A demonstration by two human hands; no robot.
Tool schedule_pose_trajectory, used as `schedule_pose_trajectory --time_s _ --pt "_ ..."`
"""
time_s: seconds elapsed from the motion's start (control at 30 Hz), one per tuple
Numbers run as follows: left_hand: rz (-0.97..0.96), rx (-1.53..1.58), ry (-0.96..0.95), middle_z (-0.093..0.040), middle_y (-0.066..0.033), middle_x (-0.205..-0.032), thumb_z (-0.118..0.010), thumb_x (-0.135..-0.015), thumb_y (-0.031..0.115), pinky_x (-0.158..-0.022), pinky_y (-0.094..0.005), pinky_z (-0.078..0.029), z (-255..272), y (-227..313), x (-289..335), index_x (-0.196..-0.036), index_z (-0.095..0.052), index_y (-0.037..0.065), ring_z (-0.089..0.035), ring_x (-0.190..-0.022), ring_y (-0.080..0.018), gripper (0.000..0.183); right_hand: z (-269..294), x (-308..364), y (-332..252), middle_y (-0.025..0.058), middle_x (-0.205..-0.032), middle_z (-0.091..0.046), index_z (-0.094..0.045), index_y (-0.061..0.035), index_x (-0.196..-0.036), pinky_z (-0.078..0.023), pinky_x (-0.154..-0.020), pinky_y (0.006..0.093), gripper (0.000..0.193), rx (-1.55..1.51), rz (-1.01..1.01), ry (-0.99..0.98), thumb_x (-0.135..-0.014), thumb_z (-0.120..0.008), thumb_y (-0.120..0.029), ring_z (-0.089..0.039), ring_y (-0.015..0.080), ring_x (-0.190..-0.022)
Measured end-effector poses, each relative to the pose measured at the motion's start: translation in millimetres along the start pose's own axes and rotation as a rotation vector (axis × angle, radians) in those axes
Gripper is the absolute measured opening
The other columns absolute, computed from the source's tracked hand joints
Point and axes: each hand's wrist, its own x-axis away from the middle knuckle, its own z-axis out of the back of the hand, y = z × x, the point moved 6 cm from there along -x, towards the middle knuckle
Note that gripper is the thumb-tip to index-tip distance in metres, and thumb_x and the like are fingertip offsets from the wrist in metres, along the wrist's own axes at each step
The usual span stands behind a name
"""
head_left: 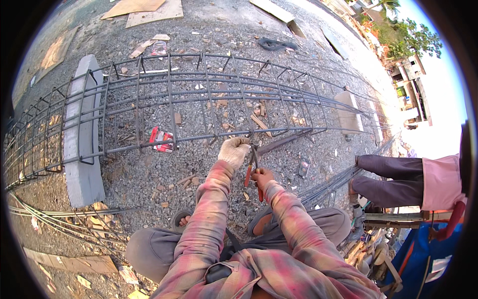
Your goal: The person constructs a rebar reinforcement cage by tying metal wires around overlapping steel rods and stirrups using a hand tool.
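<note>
A long rebar cage [204,136] of lengthwise bars and square stirrups lies across in front of me. My right hand [262,178] is closed around one orange-red handle of a pair of pincers [248,175]. Its other handle stands apart to the left, and the dark jaws point up to the cage's near bar, at a stirrup crossing. My left hand [234,152], in a pale work glove, is closed right beside those jaws, against the near bar. What its fingers pinch is too small to make out.
A concrete block [79,174] carries the cage at left; another pale block [348,112] stands at right. Red-and-white packaging [162,139] and wood scraps lie on the gravel. Loose rebar [331,188] runs at right, near a standing person [398,179] in dark trousers.
</note>
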Motion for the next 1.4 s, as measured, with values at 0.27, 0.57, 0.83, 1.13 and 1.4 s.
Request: schedule_pose_trajectory --time_s 0.27,0.57,0.83,1.13,1.4 --pt "-0.008 0.021 0.021 -0.065 -0.0032 -0.087 -0.059 -0.076 0.008 -0.073 -0.0233 -0.044 11 13 8 -0.101 -0.064 0.000 -0.056 -0.077 -0.0101 0.027 -63 -33 44 0.0042 -0.064 -0.058 -0.064 -0.0067 -0.086 -0.046 -0.056 0.0328 0.021 0.180 -0.118 -0.009 -0.070 -0.067 -0.021 -0.054 0.0158 -0.054" --pt "-0.073 0.156 0.027 -0.062 -0.0032 -0.078 -0.054 -0.078 0.003 -0.060 -0.0227 -0.045 -22 -4 -2 -0.097 -0.064 -0.003 -0.055 -0.065 -0.0102 0.023 -38 -31 58 0.0160 -0.093 -0.063 -0.060 -0.0088 -0.090 -0.048 -0.077 0.0396 0.028 0.737 0.034 0.034 -0.066 -0.068 -0.021 -0.061 0.0350 -0.088" --pt "-0.013 0.188 0.023 -0.062 -0.0046 -0.079 -0.055 -0.075 0.001 -0.060 -0.0228 -0.043 5 -1 -1 -0.098 -0.064 -0.005 -0.054 -0.065 -0.0100 0.025 -74 15 2 0.0146 -0.053 -0.057 -0.064 -0.0011 -0.072 -0.047 -0.055 0.0349 0.048 0.058 -0.237 -0.476 -0.089 -0.033 -0.034 -0.057 0.0241 -0.056" --pt "-0.052 0.076 0.015 -0.062 -0.0038 -0.078 -0.058 -0.076 0.008 -0.059 -0.0240 -0.046 -6 11 -1 -0.100 -0.063 -0.003 -0.055 -0.065 -0.0096 0.027 -2 74 -61 0.0110 -0.090 -0.058 -0.047 -0.0062 -0.103 -0.052 -0.051 0.0331 0.027 -0.387 -0.213 -0.269 -0.077 -0.054 -0.006 -0.062 0.0261 -0.074" --pt "-0.043 0.013 0.029 -0.065 -0.0048 -0.083 -0.058 -0.077 0.010 -0.070 -0.0233 -0.045 10 11 0 -0.097 -0.065 -0.002 -0.058 -0.073 -0.0098 0.024 30 69 -93 0.0233 -0.103 -0.059 -0.044 -0.0067 -0.122 -0.043 -0.085 0.0399 0.052 0.347 0.197 -0.070 -0.072 -0.052 -0.013 -0.057 0.0377 -0.095"
